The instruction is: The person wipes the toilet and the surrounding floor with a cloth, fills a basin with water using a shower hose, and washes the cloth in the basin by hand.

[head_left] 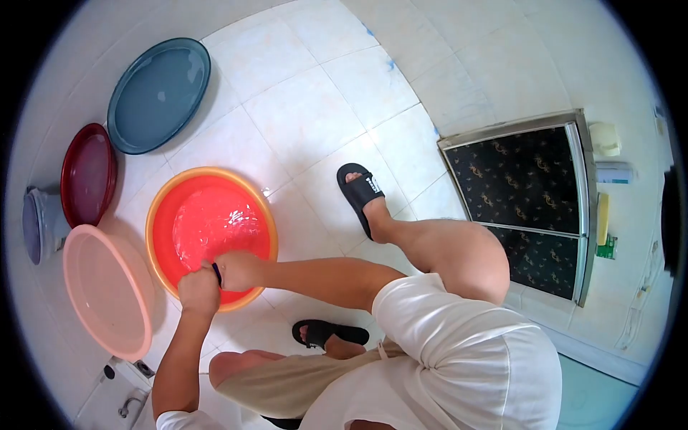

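My left hand [199, 290] and my right hand [240, 271] meet over the near part of a red basin [152, 240] with an orange-yellow rim. Both have their fingers curled closed. Between them shows a narrow dark blue strip [216, 274]; the rest of what they grip, if anything, is hidden by the fingers. Rippled, shiny water [215, 222] lies in the basin beside my hands.
A pink basin [107, 290], a dark red basin [87, 175] and a blue-green basin [159, 95] surround the red one. A bucket [44, 222] stands by the wall. My black slippers [355, 190] rest on white tiles. A black-panelled cabinet [527, 190] is on the right.
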A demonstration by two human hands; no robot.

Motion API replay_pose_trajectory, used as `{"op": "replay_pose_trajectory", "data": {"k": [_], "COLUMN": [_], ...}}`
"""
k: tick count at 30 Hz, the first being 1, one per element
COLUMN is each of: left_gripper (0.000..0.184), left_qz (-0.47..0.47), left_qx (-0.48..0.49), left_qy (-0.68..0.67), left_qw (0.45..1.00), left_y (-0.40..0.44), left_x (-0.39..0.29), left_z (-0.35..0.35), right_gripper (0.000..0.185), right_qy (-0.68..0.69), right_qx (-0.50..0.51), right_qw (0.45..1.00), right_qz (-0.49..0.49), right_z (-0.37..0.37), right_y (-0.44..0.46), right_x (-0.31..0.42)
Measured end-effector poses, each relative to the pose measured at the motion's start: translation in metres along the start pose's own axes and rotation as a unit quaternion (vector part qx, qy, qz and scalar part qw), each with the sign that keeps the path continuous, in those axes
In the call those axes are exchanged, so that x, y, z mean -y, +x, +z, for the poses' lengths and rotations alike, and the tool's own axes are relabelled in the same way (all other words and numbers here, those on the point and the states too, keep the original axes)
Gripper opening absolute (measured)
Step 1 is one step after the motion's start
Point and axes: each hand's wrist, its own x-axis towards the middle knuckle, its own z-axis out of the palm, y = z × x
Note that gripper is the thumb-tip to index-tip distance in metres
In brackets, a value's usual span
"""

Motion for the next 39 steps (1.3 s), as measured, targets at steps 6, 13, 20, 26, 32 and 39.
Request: {"op": "replay_pose_trajectory", "data": {"k": [6,13,20,26,32,39], "left_gripper": [0.014,0.021,0.038,0.037,0.034,0.033], "left_qz": [0.038,0.055,0.116,0.106,0.079,0.068], "left_qx": [0.011,-0.028,0.039,-0.216,-0.101,-0.037], "left_qy": [-0.069,-0.187,-0.625,-0.757,-0.811,-0.876], "left_qw": [0.997,0.98,0.771,0.608,0.571,0.476], "left_y": [0.004,0.0,-0.004,0.021,0.023,0.062], "left_x": [0.002,0.004,0.013,-0.006,-0.049,-0.078], "left_z": [0.008,-0.011,-0.035,-0.051,-0.074,-0.036], "right_gripper": [0.015,0.032,0.047,0.036,0.038,0.04], "right_qy": [-0.079,-0.06,-0.031,0.061,0.165,0.209], "right_qx": [-0.064,-0.066,0.169,0.146,0.189,0.055], "right_qw": [0.995,0.993,0.985,0.986,0.966,0.969], "right_qz": [-0.002,-0.072,0.021,0.043,0.068,0.12], "right_z": [0.006,-0.023,-0.126,-0.194,-0.23,-0.256], "right_y": [-0.011,-0.018,-0.018,-0.019,-0.037,-0.083], "right_x": [-0.009,-0.006,0.033,0.065,0.067,0.028]}}
